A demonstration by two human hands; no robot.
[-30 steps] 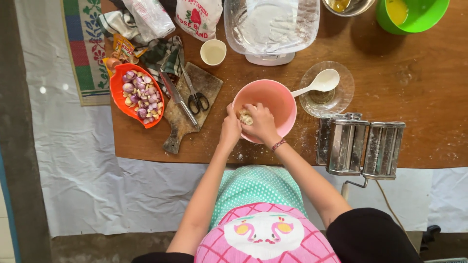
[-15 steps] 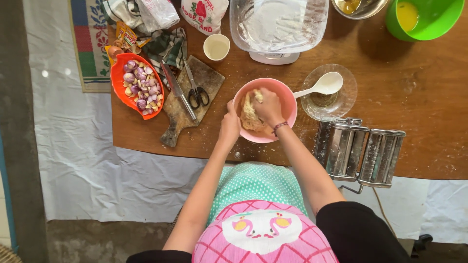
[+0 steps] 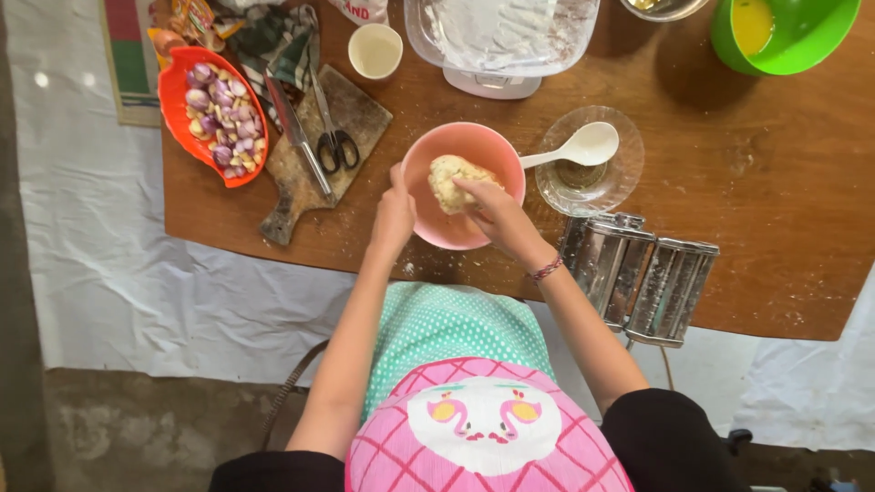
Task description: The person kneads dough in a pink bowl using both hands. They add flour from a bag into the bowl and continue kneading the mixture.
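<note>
Dough [image 3: 453, 179] kneading in bowl [image 3: 428, 223]: right hand [image 3: 492, 211] pressing, seemingly half-curled; left hand [image 3: 395, 214] clasping rim; next, fold and press.

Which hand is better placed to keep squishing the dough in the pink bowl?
Probably the right hand: its fingers already rest on the dough lump inside the pink bowl. The left hand sits outside, against the bowl's rim, likely steadying it.

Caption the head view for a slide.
Right hand presses dough in a pink bowl; left hand steadies its rim.
</note>
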